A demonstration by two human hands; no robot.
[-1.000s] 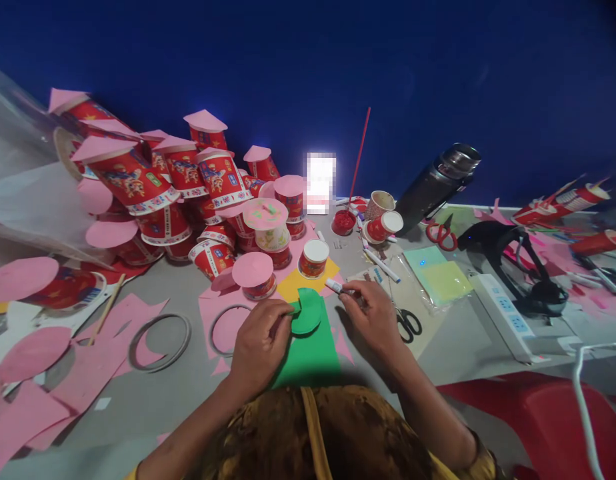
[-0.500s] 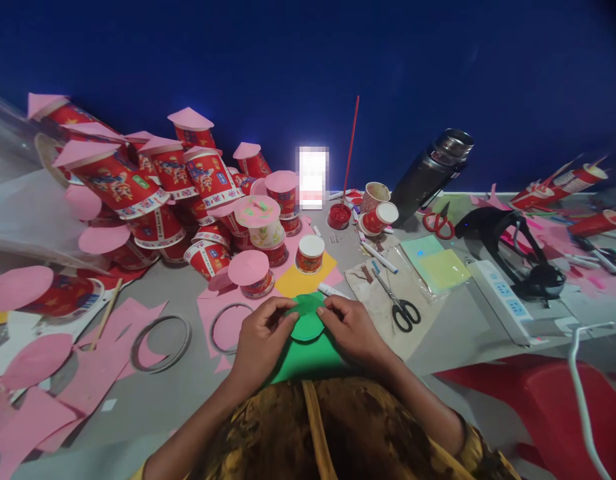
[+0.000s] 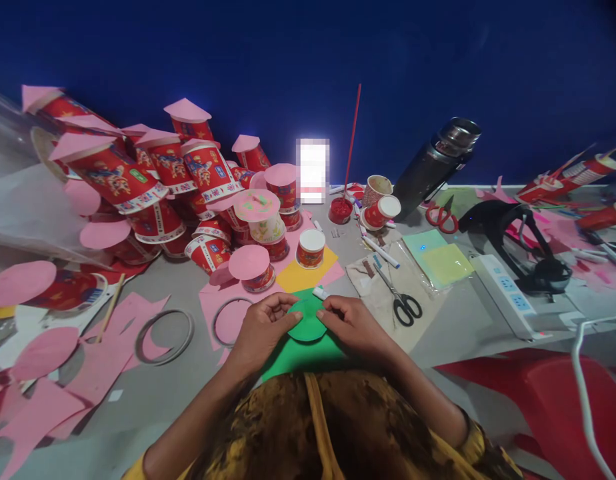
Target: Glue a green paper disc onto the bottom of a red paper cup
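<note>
A green paper disc (image 3: 307,324) is pinched at both sides between my hands, low in the middle of the view. My left hand (image 3: 265,327) grips its left edge with thumb and fingers. At the opposite edge, my right hand (image 3: 352,325) holds it the same way. Beneath lies a larger green paper sheet (image 3: 293,359), partly covered by my hands. The white cap end of a marker (image 3: 321,292) shows just behind my right fingers. A short red paper cup with a white top (image 3: 311,249) stands on orange paper (image 3: 324,265) beyond the disc.
Stacked red cups with pink paper cones (image 3: 163,163) fill the left back. Pink scraps (image 3: 105,357) and a grey ring (image 3: 164,337) lie at left. Black-handled scissors (image 3: 405,308), a dark flask (image 3: 435,170), a power strip (image 3: 505,297) and a red stool (image 3: 553,393) are at right.
The green disc stays pinched in both hands; its surface now looks flatter and smoother. The camera view has shifted slightly, and more of the green sheet shows behind the disc.
</note>
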